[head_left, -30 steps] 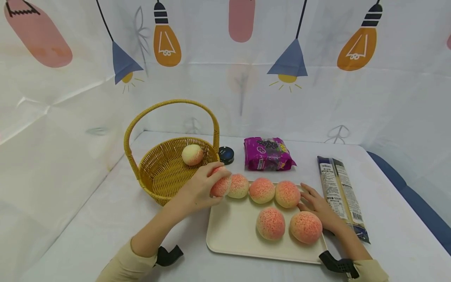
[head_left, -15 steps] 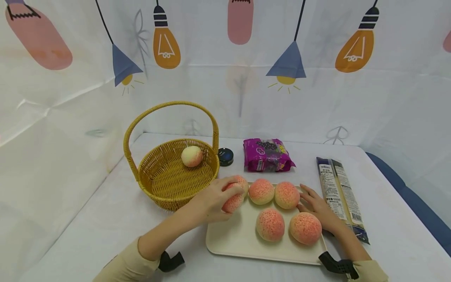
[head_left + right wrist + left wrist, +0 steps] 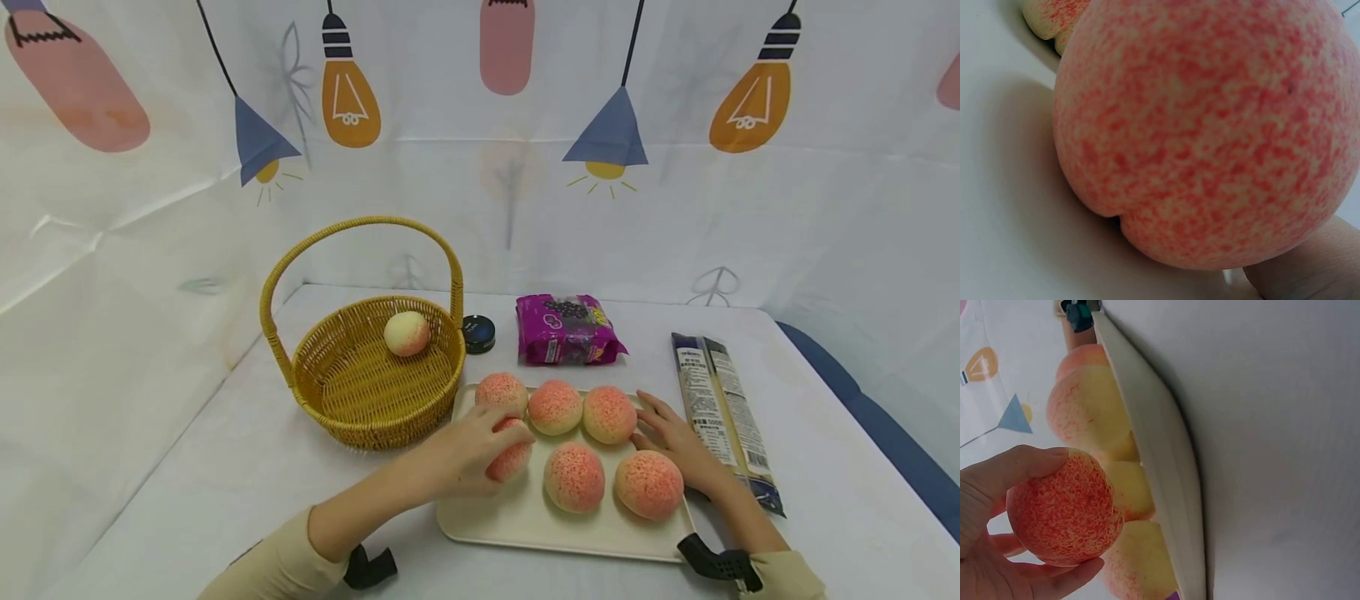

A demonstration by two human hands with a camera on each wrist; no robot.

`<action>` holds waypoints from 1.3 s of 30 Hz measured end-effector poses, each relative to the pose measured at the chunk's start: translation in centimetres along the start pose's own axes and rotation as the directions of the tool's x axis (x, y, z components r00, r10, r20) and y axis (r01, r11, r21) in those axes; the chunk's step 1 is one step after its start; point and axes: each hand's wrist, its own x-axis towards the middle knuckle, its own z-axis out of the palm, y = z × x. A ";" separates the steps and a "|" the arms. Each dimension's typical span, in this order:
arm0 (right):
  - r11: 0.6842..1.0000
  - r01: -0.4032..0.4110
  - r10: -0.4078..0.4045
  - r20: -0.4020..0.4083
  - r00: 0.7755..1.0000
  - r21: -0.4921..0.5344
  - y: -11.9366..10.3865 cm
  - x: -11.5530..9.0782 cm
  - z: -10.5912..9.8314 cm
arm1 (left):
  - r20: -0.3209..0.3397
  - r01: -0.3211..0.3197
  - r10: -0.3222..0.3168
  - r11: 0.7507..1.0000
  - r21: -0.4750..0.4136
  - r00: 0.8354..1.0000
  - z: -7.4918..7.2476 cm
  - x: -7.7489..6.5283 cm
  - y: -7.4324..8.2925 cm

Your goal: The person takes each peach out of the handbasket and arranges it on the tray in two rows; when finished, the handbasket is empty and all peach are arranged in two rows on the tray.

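My left hand [image 3: 467,450] grips a peach [image 3: 1066,509], red-speckled, with thumb and fingers around it, over the left part of a cream tray [image 3: 555,529]. Along the tray's back stand a left peach [image 3: 501,393], a middle peach [image 3: 555,407] and a right peach [image 3: 609,414]. Nearer the front are a round peach [image 3: 573,477] and a larger-looking peach [image 3: 1204,137] at the right. My right hand [image 3: 675,446] rests at the tray's right edge, fingers extended and spread beside the peaches; part of it is hidden behind the front right peach.
A yellow wicker basket [image 3: 300,387] with a tall handle stands left of the tray, with one pale peach [image 3: 407,333] inside. Behind the tray are a dark round tin [image 3: 478,333] and a purple grape-print packet [image 3: 566,329]. A long noodle-like packet [image 3: 723,417] lies at the right.
My left hand has carried its peach right and toward me, from beside the basket to over the tray, uncovering the back left peach. My right hand has stayed in place.
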 end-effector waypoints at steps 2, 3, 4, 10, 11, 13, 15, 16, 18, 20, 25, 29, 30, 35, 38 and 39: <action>1.000 0.003 -0.003 -0.002 1.000 -0.002 0.0 0.0 0.0 | 0.039 0.011 -0.011 1.000 -0.006 0.999 0.2 0.1 0.2; 1.000 0.004 -0.004 -0.002 1.000 -0.003 0.0 0.0 0.0 | 0.055 0.016 -0.015 1.000 -0.010 0.998 0.3 0.1 0.3; 1.000 0.005 -0.005 -0.001 1.000 -0.004 0.0 0.1 0.0 | 0.071 0.021 -0.020 1.000 -0.015 0.997 0.4 0.1 0.4; 1.000 0.005 -0.005 0.001 1.000 -0.001 -0.1 0.0 -0.1 | 0.117 0.010 -0.009 1.000 -0.010 0.993 1.0 0.4 0.6; 1.000 0.006 -0.006 0.000 1.000 -0.001 -0.1 0.0 -0.1 | 0.121 0.003 -0.002 1.000 -0.010 0.993 1.1 0.4 0.6; 1.000 0.011 -0.011 -0.004 1.000 -0.003 -0.1 0.0 0.0 | 0.125 -0.014 0.015 1.000 -0.012 0.992 1.2 0.4 0.7; 1.000 0.014 -0.014 -0.005 1.000 -0.005 -0.1 0.0 0.0 | 0.135 -0.017 0.020 1.000 -0.020 0.991 1.3 0.5 0.8; 1.000 0.016 -0.016 -0.006 1.000 -0.004 -0.1 0.0 0.0 | 0.138 -0.021 0.024 1.000 -0.023 0.990 1.4 0.5 0.9; 1.000 0.018 -0.018 -0.006 1.000 -0.002 -0.1 0.0 0.0 | 0.147 -0.025 0.027 0.999 -0.020 0.989 1.5 0.6 1.0; 1.000 0.021 -0.021 -0.006 1.000 0.002 0.0 0.0 0.0 | 0.153 -0.028 0.029 1.000 -0.011 0.988 1.6 0.7 1.0; 1.000 0.027 -0.027 -0.009 1.000 0.002 0.0 0.0 0.0 | 0.153 -0.045 0.043 0.999 0.009 0.987 1.7 0.8 1.2; 0.999 0.035 -0.035 -0.015 0.999 0.002 0.0 0.0 -0.1 | 0.142 -0.065 0.063 0.998 0.009 0.988 1.8 0.9 1.2; 0.999 0.036 -0.036 -0.016 0.999 0.003 0.0 0.0 -0.1 | 0.140 -0.068 0.066 0.998 0.009 0.988 1.9 0.9 1.3; 1.000 0.028 -0.028 -0.011 1.000 0.013 0.0 0.0 0.0 | 0.140 -0.066 0.063 0.998 0.016 0.988 2.2 1.2 1.4; 1.000 0.020 -0.020 -0.008 1.000 0.015 0.0 0.0 0.0 | 0.150 -0.055 0.050 0.998 0.034 0.987 2.3 1.4 1.5; 1.000 0.017 -0.017 -0.006 1.000 0.017 0.0 0.0 0.0 | 0.153 -0.053 0.046 0.998 0.042 0.987 2.3 1.5 1.6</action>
